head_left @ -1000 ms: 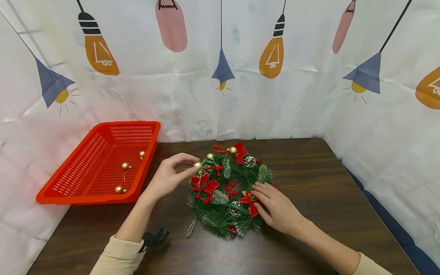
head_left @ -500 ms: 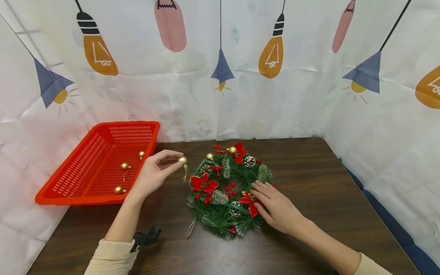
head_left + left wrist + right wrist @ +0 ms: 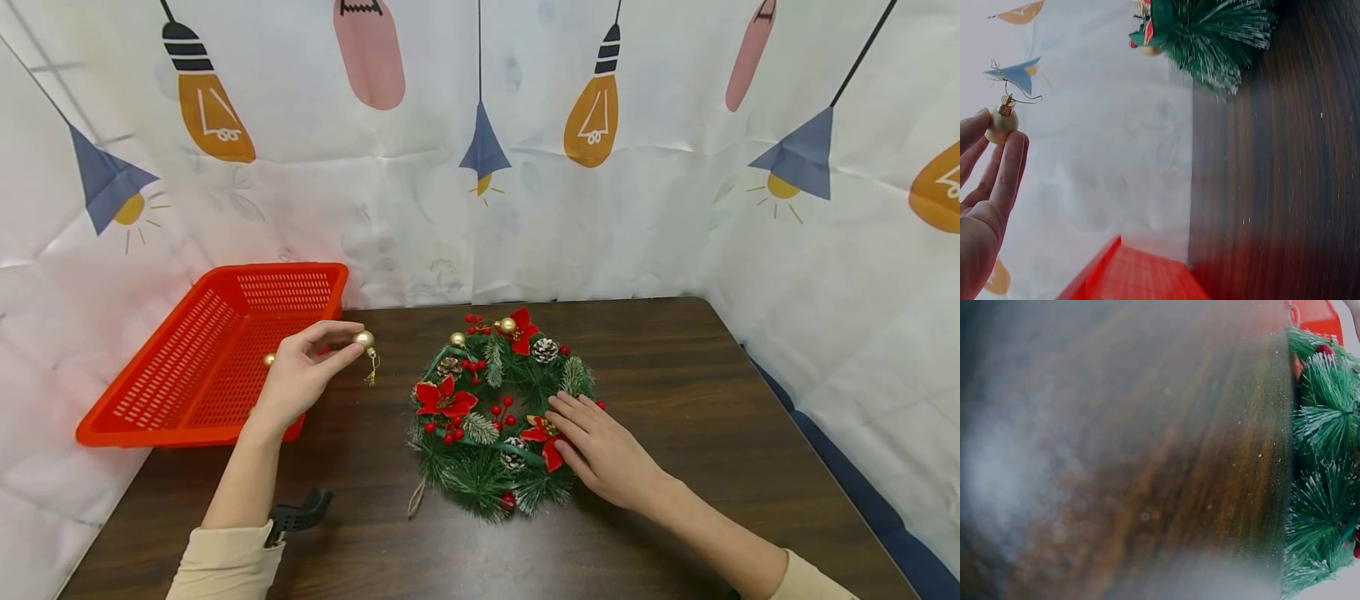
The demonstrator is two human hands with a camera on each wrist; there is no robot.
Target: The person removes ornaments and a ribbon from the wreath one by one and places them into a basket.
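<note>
One gold bauble (image 3: 364,339) | left fingers (image 3: 333,327) clamped on it | right fingers (image 3: 572,428) apart, touching wreath (image 3: 480,479)

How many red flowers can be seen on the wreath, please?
3 on the wreath: left flower, top flower, and lower-right flower, partly under the right hand. The hand may hide others.

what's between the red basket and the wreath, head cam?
In the head view, a gold ball pinched by the left hand, with dark tabletop behind it; the hand overlaps the basket.
</note>
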